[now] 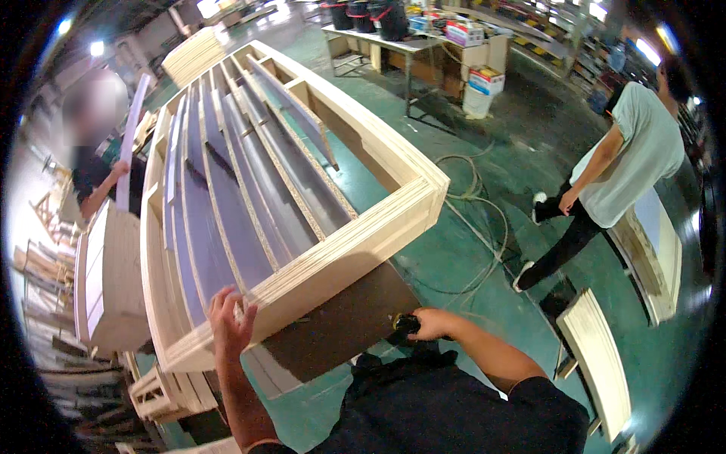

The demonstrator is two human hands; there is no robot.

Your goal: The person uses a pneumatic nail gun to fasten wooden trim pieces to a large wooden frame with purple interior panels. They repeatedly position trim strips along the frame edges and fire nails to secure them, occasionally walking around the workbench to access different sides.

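Note:
In front of me stands a large pale wooden frame [344,240] with layered plywood rails. Long grey-purple panel strips [219,227] with chipboard edges run lengthwise inside it. My left hand [231,321] is over the frame's near rail, toward its left end. Its fingers curl toward the thumb around a small pale bit that I cannot make out. Close to my body, to the right, my right hand [432,324] is closed on a black tool with yellow marks [406,324]. Much of that tool is hidden, so its kind does not show.
At left, a person [94,181] holds a long strip [133,140] upright beside a wooden box [113,276]. Another person [628,159] walks at right. A hose [488,265] loops over the green floor. Curved wooden pieces [597,363] lie right; a workbench [393,41] stands behind.

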